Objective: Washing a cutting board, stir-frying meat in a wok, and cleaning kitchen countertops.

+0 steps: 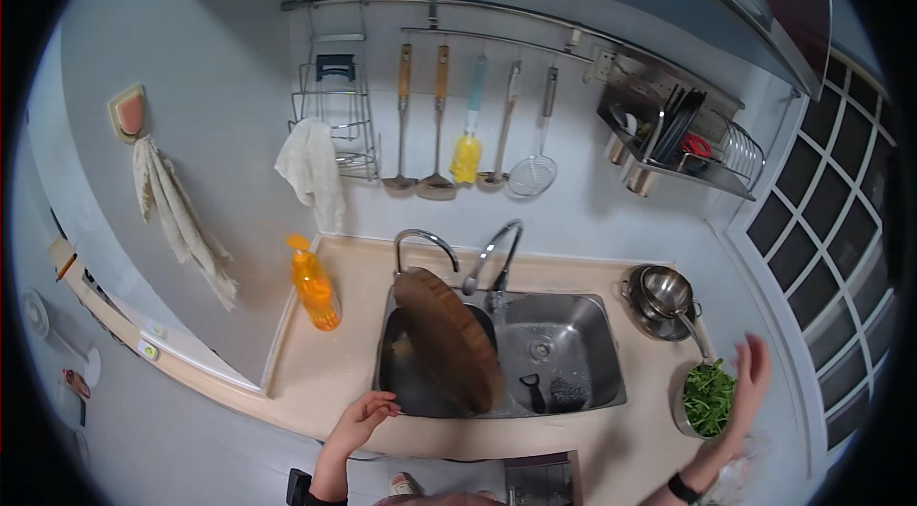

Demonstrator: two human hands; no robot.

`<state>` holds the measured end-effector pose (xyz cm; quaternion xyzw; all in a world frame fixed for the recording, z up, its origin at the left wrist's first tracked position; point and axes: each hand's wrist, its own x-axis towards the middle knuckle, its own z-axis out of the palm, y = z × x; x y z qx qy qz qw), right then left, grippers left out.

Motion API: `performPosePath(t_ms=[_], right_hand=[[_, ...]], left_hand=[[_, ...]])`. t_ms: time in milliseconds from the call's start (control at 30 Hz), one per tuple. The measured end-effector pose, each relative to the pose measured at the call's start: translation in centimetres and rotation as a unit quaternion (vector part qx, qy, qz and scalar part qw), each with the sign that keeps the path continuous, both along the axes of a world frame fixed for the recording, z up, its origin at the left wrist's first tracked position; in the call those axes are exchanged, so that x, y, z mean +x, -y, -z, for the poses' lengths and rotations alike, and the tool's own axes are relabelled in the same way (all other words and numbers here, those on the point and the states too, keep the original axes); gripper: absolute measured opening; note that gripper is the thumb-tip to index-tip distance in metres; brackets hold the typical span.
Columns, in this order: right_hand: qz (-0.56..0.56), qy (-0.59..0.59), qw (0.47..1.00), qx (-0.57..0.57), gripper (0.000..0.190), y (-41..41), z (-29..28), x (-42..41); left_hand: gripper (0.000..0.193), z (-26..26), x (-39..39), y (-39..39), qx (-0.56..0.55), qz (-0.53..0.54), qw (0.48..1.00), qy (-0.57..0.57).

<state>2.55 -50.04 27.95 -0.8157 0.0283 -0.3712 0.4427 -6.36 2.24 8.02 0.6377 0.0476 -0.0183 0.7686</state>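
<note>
My left hand [367, 420] hovers at the front rim of the left sink basin with fingers loosely curled and nothing in them. My right hand [752, 366] is raised beside a metal pot [682, 409] of green leafy vegetables [706, 398], its fingers apart and holding nothing. A blurred round brown object [451, 341], which looks like a wooden chopping board, leans tilted across the left basin [408, 388]. In the right basin [591, 334] lie a black peeler [534, 393] and a dark, speckled patch that I cannot identify.
Two curved faucets [423, 232] [501, 255] rise behind the sink. An orange soap bottle [314, 284] stands to the left. Stacked metal pans [659, 302] sit at the back right. Ladles, a turner [436, 184] and a strainer [533, 175] hang on the wall beside a utensil rack [680, 162].
</note>
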Motion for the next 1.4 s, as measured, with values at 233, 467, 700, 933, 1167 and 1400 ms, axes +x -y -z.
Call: performPosePath(t_ms=[233,467,700,933,1167,1400], right_hand=[[-0.373,-0.029,0.924,0.077,0.033,-31.5,-6.3,16.8],[-0.444,-0.183,0.867,0.135,0.060,-48.7,-3.9,32.4],[-0.414,-0.071,0.906,0.047,0.049,-53.5,-2.0,41.5],[-0.308,0.037,0.950,-0.033,0.046,-47.8,-5.5,45.2],[-0.527,0.118,0.841,0.042,0.049,-46.9,-12.9,12.5],[-0.723,0.065,0.678,-0.118,0.060,-55.9,-9.9,-12.6]], left_hand=[[0.028,0.1,-5.2,-7.0,-0.002,-0.097,0.995,-0.012],[0.031,1.7,-13.9,-10.4,0.037,-0.307,0.951,-0.019],[0.030,1.5,-24.3,-9.6,0.078,-0.503,0.854,-0.107],[0.024,2.0,-28.4,-10.8,-0.006,-0.594,0.799,-0.088],[0.024,3.4,-34.1,-15.2,-0.025,-0.571,0.817,-0.077],[0.025,6.2,-46.9,-22.6,-0.034,-0.554,0.831,-0.038]])
